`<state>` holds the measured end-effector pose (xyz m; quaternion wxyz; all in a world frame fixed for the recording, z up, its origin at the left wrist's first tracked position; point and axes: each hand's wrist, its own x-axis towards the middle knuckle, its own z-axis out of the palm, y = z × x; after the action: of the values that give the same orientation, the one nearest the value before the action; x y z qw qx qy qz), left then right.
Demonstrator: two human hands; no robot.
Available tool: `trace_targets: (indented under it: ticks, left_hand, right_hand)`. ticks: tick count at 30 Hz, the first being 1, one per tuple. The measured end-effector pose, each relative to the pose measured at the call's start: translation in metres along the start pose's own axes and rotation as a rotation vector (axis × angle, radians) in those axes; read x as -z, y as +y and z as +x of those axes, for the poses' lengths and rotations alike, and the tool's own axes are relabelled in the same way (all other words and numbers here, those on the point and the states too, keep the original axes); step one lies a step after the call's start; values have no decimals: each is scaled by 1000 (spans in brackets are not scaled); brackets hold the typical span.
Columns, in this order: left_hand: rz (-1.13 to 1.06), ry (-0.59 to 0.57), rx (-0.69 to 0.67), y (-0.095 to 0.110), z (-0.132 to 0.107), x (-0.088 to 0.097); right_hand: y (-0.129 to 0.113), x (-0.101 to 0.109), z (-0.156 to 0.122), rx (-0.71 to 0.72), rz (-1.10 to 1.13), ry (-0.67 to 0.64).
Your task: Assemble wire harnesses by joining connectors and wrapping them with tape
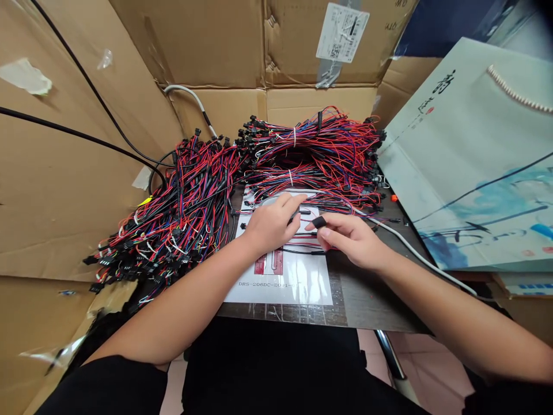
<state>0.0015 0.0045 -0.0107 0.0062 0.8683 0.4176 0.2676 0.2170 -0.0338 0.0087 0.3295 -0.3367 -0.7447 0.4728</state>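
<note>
One paper bag (458,167) fills the right, one wire heap (194,202) left of centre, two tied bundles (324,144) above. Mid-frame, one sheet (309,291) bears loose wires (317,252) under my left hand (276,222) and beside my right hand (355,239); I can't tell what either grips. One black band (318,222) rings my right forefinger (334,219).

Black short sleeves (108,383), bare forearms (196,285), plain black clothing (272,369) below.

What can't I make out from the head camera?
Head view:
Left hand: palm hidden by its own back.
Black piece at the right hand: too small to tell if worn or held.
Printed sheet: last characters blurred, apparently by glare.
Carton label: print too small to read.
Paper bag: cut off by the right edge.
</note>
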Motion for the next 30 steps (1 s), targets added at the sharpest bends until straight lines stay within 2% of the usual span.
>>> trace_targets:
  ticks: [3,6,11,21,26,30]
  left_hand:
    - [66,21,12,2,0,-1]
    - [138,31,17,2,-1,-4]
    - [234,56,57,2,-1,-7]
    - [330,30,311,12,5,5]
    - [326,72,234,7,2,-1]
    - [317,145,29,-1,1,2]
  right_hand:
    - [8,-2,-2,-76,250,-37]
    - [13,-6,-2,-93,322,-48]
    - [14,-10,-5,-86,342,-18]
    - [20,-12,-10,-57,255,143]
    - [24,-9,-14,-34,169,201]
    - [27,0,-14,32,-144,225]
